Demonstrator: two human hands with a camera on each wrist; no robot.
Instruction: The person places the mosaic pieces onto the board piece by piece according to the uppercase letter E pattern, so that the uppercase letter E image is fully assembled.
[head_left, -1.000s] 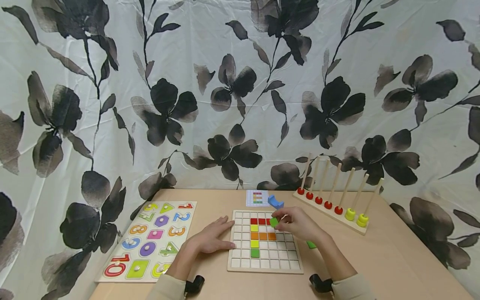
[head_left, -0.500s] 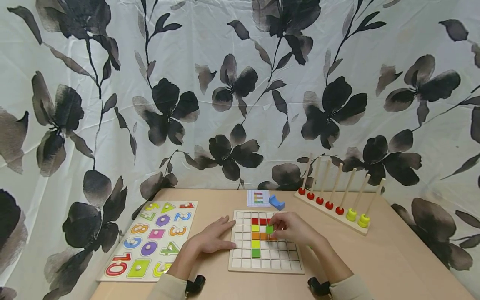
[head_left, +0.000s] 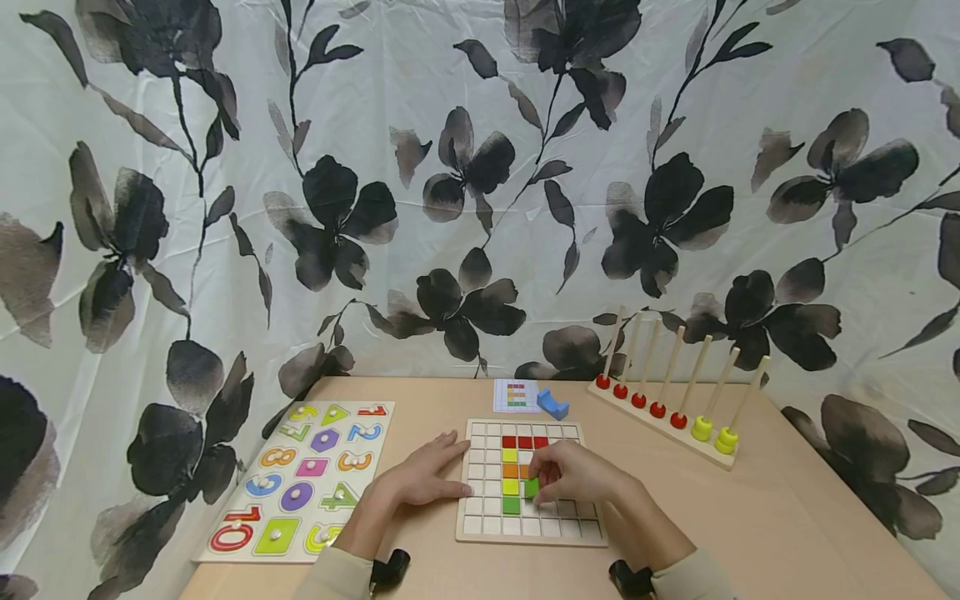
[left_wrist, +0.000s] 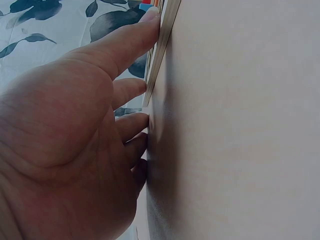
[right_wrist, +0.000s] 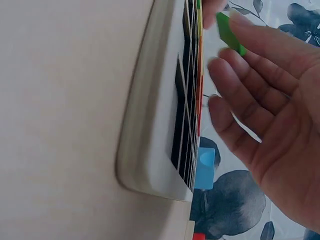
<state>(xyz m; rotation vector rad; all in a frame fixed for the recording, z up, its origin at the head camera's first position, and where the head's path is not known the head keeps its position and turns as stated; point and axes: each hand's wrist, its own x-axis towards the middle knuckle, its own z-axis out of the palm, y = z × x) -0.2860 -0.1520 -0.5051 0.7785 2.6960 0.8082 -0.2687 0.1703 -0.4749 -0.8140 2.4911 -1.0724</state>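
A white grid board [head_left: 480, 527] with a wooden rim lies in the middle of the table. Coloured square tiles sit in its cells: a red row, an orange row, yellow tiles [head_left: 510, 456] and a green one [head_left: 512, 506]. Above the board my right hand [head_left: 581, 475] pinches a green tile [right_wrist: 229, 32] between thumb and fingers; the right wrist view shows it held clear of the surface. My left hand [head_left: 423, 475] rests at the board's left edge, fingers straight, with thumb and fingertips touching the rim in the left wrist view.
A number and shape puzzle board [head_left: 311, 492] lies on the left. Behind the grid are a pattern card [head_left: 516, 397] and a blue curved block [head_left: 552, 405]. A peg rack [head_left: 667, 421] with red and yellow-green beads stands at the back right.
My right hand has moved the green tile from the board's upper right toward the lower middle, near the placed green tile's row. The left hand stays at the edge.
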